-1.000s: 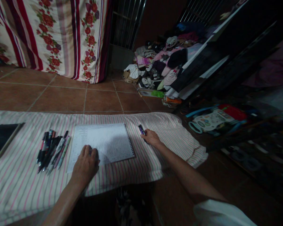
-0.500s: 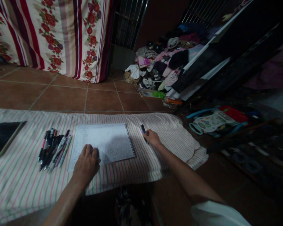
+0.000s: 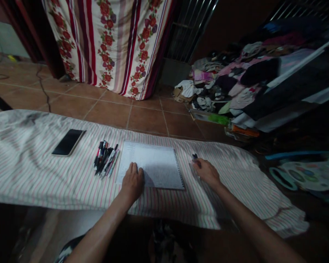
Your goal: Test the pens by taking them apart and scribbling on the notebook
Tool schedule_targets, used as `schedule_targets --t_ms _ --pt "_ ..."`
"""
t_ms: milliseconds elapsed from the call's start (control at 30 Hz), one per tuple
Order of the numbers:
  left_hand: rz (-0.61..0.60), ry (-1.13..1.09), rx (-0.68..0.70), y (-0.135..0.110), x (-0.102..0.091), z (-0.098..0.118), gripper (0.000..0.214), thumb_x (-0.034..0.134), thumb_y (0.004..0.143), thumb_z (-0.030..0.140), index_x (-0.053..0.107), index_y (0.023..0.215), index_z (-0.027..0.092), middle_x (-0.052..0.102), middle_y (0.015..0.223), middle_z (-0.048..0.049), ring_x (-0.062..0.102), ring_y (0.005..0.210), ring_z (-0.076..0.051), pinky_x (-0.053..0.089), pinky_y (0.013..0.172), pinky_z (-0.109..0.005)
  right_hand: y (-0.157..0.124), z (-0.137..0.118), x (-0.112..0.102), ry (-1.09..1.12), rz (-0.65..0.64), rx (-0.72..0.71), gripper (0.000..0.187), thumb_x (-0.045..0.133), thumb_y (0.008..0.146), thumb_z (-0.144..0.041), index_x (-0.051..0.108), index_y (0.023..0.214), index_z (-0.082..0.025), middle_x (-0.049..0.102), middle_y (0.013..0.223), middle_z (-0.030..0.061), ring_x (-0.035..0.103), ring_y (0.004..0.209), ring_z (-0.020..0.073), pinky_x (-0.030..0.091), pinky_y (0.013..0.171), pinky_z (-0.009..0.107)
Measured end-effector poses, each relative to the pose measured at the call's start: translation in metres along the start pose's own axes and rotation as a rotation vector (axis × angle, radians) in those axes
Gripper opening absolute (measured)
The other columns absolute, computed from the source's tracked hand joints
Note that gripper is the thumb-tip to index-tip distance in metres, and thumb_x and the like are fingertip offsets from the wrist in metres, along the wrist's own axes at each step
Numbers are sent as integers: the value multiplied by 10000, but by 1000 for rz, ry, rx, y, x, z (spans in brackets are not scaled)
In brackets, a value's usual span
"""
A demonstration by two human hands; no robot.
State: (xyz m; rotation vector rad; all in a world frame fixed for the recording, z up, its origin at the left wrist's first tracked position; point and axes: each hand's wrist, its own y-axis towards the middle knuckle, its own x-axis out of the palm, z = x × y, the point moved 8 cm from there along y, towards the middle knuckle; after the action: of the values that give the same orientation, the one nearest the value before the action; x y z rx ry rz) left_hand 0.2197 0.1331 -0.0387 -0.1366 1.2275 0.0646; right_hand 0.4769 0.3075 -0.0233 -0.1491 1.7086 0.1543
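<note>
My left hand point(image 3: 133, 180) lies on the lower left part of a spiral notebook point(image 3: 159, 164), fingers stretched out over the page. The notebook is open at a page with faint writing, its coil on the right side. To the right of it, my right hand point(image 3: 207, 171) has its fingers closed on a few dark pens point(image 3: 195, 157); the grip is slightly blurred and the hand hides part of them. Left of the notebook lies a loose bundle of several pens point(image 3: 106, 160).
A striped cloth point(image 3: 79, 182) covers the low table. On its left part rests a dark phone point(image 3: 68, 142). Beyond are the tiled floor point(image 3: 112, 113), a floral curtain point(image 3: 109, 47) and a heap of clothes point(image 3: 222, 80). A colourful board point(image 3: 307, 175) stands at the right.
The view has swung left, so the table things appear further right. My left hand stays on the notebook. My right hand remains at the pens, its fingers now closer around them.
</note>
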Motion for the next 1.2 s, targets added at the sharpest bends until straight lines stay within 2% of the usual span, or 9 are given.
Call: schedule_targets --t_ms 67,133,233,367,533,667,800,933,1200 --pt "-1 -8 -9 0 0 -2 264 459 761 108 509 1019 82 408 1263 -222 313 1259 -312 357 973 -431 -9 -27 3 46 -7 -86 265 445 813 -302 606 977 -170 633 987 101 608 828 203 432 740 286" --pt "-2 -19 0 -1 1 -3 293 483 751 121 503 1041 92 384 1294 -217 312 1261 -308 356 974 -431 -22 -62 9 165 -22 -249 252 452 800 -280 605 965 -167 631 981 87 605 807 179 443 753 268" --pt "8 -31 17 -5 0 -9 336 519 743 151 498 1075 102 371 1316 -204 302 1269 -301 358 978 -414 -46 -106 22 256 -61 -421 249 447 793 -261 602 965 -170 626 934 80 601 767 167 453 753 270" --pt "55 -21 -18 -12 -12 -30 297 495 771 157 519 1064 112 406 1285 -190 318 1250 -287 354 976 -413 -70 -134 40 277 -84 -493 254 440 785 -232 581 989 -176 611 908 80 596 734 174 460 758 304" --pt "140 26 -122 -24 -39 -70 226 409 801 99 586 940 109 525 1071 -159 437 1089 -255 372 929 -377 -83 -141 51 307 -59 -530 250 419 788 -235 562 981 -167 554 953 107 582 784 198 468 741 329" --pt "212 63 -239 -34 -62 -107 290 337 847 129 582 1001 118 526 1049 -154 441 1029 -259 385 884 -391 -82 -140 53 298 -48 -528 229 428 783 -236 541 978 -189 537 937 89 563 737 184 465 748 336" --pt "218 79 -347 -44 -70 -134 319 302 866 165 577 1020 114 547 982 -157 465 980 -272 434 766 -376 -77 -139 58 260 -104 -488 220 457 758 -213 526 966 -195 532 928 75 568 805 184 460 759 310" --pt "190 81 -406 -52 -66 -146 309 323 860 175 555 1060 135 552 972 -134 507 955 -256 451 670 -320 -74 -137 63 236 -158 -419 240 471 749 -195 515 985 -187 517 939 73 571 847 175 454 761 290" --pt "124 70 -467 -50 -58 -149 280 339 850 179 547 1025 115 579 951 -132 599 856 -221 449 672 -301 -73 -135 64 265 -168 -329 241 496 733 -183 529 971 -200 521 950 55 565 888 166 444 755 278"
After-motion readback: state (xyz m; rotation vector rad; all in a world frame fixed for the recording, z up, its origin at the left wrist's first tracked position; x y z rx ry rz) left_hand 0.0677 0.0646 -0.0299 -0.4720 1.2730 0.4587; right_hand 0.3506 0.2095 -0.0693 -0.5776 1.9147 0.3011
